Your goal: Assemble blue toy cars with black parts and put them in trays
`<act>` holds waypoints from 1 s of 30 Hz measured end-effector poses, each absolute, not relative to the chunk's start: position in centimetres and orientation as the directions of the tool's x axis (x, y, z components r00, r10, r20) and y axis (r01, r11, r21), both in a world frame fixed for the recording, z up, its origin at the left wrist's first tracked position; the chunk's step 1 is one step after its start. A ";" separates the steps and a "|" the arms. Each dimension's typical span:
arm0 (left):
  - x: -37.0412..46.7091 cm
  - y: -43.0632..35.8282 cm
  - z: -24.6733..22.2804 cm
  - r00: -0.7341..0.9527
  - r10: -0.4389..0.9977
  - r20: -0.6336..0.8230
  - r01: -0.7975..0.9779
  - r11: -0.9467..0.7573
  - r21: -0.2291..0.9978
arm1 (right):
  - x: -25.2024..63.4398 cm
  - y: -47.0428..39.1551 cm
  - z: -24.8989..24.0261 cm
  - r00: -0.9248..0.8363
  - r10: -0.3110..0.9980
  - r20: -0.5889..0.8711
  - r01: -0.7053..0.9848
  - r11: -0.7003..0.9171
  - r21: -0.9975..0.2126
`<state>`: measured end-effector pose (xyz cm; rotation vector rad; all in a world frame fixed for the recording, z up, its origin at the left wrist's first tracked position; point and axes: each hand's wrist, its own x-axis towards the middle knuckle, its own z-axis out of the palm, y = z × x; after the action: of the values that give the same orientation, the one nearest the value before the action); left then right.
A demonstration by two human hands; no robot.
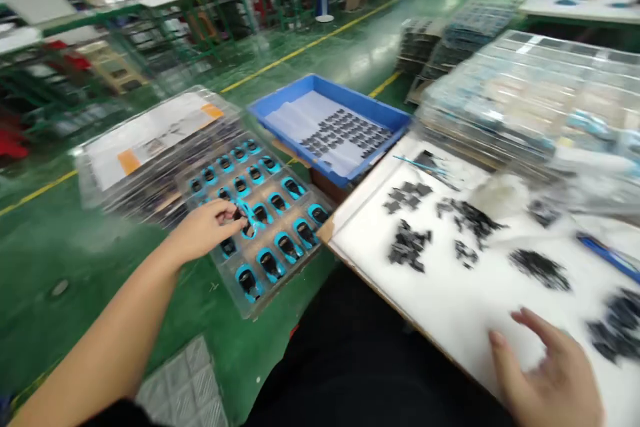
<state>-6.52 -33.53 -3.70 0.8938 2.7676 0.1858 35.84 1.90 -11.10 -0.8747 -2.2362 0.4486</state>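
My left hand [217,223] reaches over a clear plastic tray [250,310] with its fingers pinched on a blue-rimmed black part [249,232]. That part is tilted and blurred, partly covered by my fingertips. Rows of similar blue-and-black parts [270,263] lie in the tray's pockets around it. On the right, my right hand [550,367] hovers low over the white tabletop [450,313], thumb and fingers apart, holding nothing. Nearest to it are a pile of dark pieces [617,327] and a heap of thin black pieces [540,269].
Behind the tray stands a stack of filled trays [150,147] with a paper sheet on top. A blue bin [330,173] holds rows of small black parts. More black piles [410,245], a blue-handled tool [607,257] and stacked clear trays [530,100] occupy the table.
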 end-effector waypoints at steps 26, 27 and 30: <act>10.5 -8.2 -3.8 -0.245 0.959 0.142 0.897 0.169 0.409 | 37.9 0.6 -8.4 -0.679 0.605 -0.417 -0.496 -0.796 -0.348; 10.5 -8.3 -3.9 -0.235 0.960 0.152 0.901 0.157 0.404 | 37.9 0.6 -8.5 -0.681 0.604 -0.413 -0.495 -0.796 -0.348; 10.7 -8.4 -3.8 -0.191 0.956 0.223 0.914 0.090 0.397 | 38.0 0.5 -8.6 -0.685 0.595 -0.420 -0.484 -0.803 -0.348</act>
<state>10.67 -8.45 -3.78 1.9360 2.2495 0.7006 38.01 0.52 -8.55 -0.7036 -0.2796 2.4257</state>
